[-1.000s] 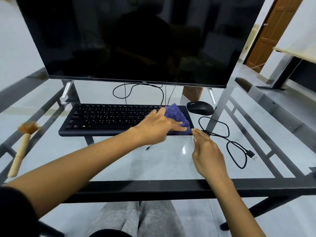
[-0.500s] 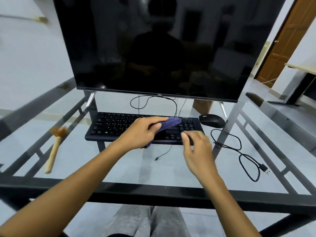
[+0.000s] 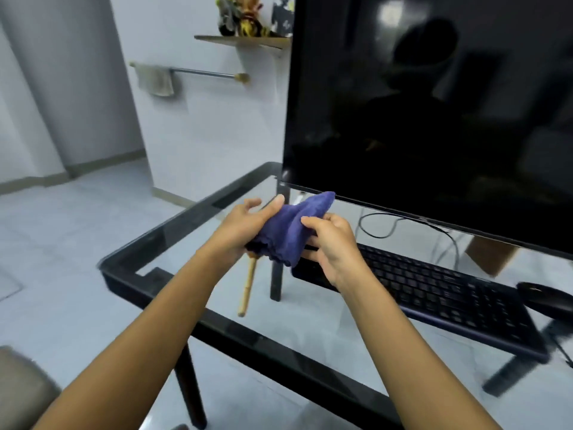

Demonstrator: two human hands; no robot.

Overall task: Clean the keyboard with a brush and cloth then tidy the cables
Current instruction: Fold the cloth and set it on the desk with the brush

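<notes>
Both hands hold a crumpled purple cloth (image 3: 288, 234) in the air above the left end of the glass desk (image 3: 310, 315). My left hand (image 3: 245, 225) grips its left side with the thumb on top. My right hand (image 3: 331, 243) pinches its right side. The black keyboard (image 3: 434, 287) lies on the desk to the right, its left end hidden behind my right hand. Under the cloth, a wooden-handled brush (image 3: 248, 287) lies on the glass with its bristles hidden. A black cable (image 3: 387, 225) loops behind the keyboard.
A large dark monitor (image 3: 434, 103) stands at the back of the desk. A black mouse (image 3: 545, 297) sits right of the keyboard. A padded seat (image 3: 21, 389) shows at the lower left. A wall rail with a towel (image 3: 155, 79) hangs at the far left.
The cloth came up off the keyboard and moved left over the brush. My right hand left the keyboard and took hold of the cloth. The view swung left.
</notes>
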